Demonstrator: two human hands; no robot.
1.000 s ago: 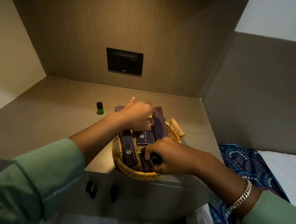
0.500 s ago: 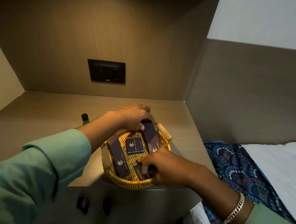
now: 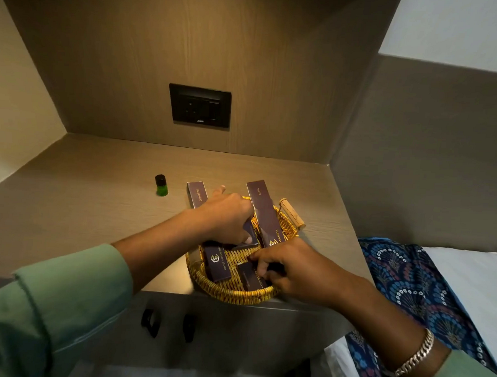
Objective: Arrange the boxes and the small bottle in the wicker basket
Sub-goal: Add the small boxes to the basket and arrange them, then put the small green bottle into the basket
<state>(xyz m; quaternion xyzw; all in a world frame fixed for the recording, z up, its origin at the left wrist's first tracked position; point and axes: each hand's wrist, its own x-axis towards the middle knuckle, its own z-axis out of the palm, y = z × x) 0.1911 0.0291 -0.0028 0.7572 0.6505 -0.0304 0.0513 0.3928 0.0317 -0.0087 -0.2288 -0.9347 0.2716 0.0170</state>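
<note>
A wicker basket (image 3: 230,294) sits at the front edge of the wooden shelf (image 3: 96,209), its wooden handle (image 3: 292,216) at the far right. A long dark box marked Comb (image 3: 262,210) leans over the far rim. Another long box marked Dental Kit (image 3: 198,196) pokes out behind my left hand (image 3: 228,219), which is closed on a small middle box (image 3: 251,235). A logo box end (image 3: 217,263) lies at the basket's left. My right hand (image 3: 292,270) pinches a small front box (image 3: 249,278). The small green bottle (image 3: 161,186) stands on the shelf, left of the basket.
A black switch plate (image 3: 199,105) is set in the back wall of the niche. A bed with a white sheet (image 3: 467,280) and a blue patterned cloth (image 3: 403,283) lies right of the shelf. Two black knobs (image 3: 168,324) hang below the shelf's front edge.
My left hand has come from the basket's far rim down onto the small middle box. My right hand stays on the front box. The head view has shifted.
</note>
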